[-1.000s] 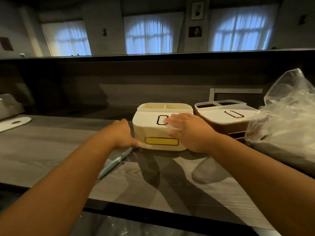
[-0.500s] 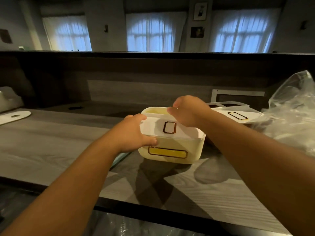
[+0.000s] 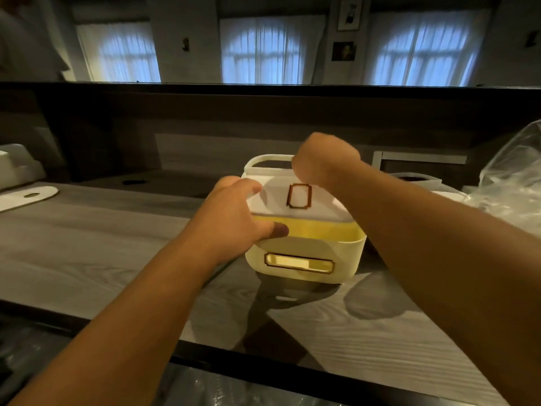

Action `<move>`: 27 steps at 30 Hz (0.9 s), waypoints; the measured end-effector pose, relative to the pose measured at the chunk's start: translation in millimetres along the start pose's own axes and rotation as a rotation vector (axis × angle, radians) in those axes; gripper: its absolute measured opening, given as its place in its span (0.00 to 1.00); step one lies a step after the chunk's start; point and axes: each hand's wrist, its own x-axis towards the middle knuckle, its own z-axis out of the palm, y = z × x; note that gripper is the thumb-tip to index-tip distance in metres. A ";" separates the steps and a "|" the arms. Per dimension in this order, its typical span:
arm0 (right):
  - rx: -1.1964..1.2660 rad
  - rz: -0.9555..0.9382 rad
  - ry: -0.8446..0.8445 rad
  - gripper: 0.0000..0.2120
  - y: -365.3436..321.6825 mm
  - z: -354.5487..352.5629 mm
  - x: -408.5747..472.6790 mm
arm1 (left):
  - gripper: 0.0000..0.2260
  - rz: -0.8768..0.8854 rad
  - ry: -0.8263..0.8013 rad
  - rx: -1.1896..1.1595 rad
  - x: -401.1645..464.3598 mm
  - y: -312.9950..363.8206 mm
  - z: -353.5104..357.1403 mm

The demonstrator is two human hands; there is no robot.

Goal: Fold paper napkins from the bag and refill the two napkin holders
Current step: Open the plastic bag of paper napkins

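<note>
A cream napkin holder (image 3: pixel 345 259) with a gold label plate stands mid-counter. Its white lid (image 3: pixel 322 208), with a dark-framed slot, is tilted up at the front, showing a yellow gap beneath. My left hand (image 3: pixel 234 221) grips the lid's left front corner, thumb under its edge. My right hand (image 3: pixel 322 159) is curled over the lid's back right; its fingers are hidden. A second holder (image 3: pixel 415 180) peeks out behind my right forearm. The clear plastic napkin bag (image 3: pixel 509 189) lies at the right edge.
The grey wood-grain counter (image 3: pixel 102 244) ends at a dark front edge below. A raised dark ledge runs behind it. A white oval-holed lid (image 3: pixel 26 196) and a white object (image 3: pixel 17 168) lie far left. A white frame (image 3: pixel 421 159) leans at the back right.
The holder was pulled closer along the counter. My right hand moved from the lid's front to its back, and the lid's front has lifted off the box.
</note>
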 end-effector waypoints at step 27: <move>0.140 -0.274 -0.439 0.21 49.4 22.5 -100.2 | 0.21 -0.464 0.022 0.197 -0.9 -95.8 -33.9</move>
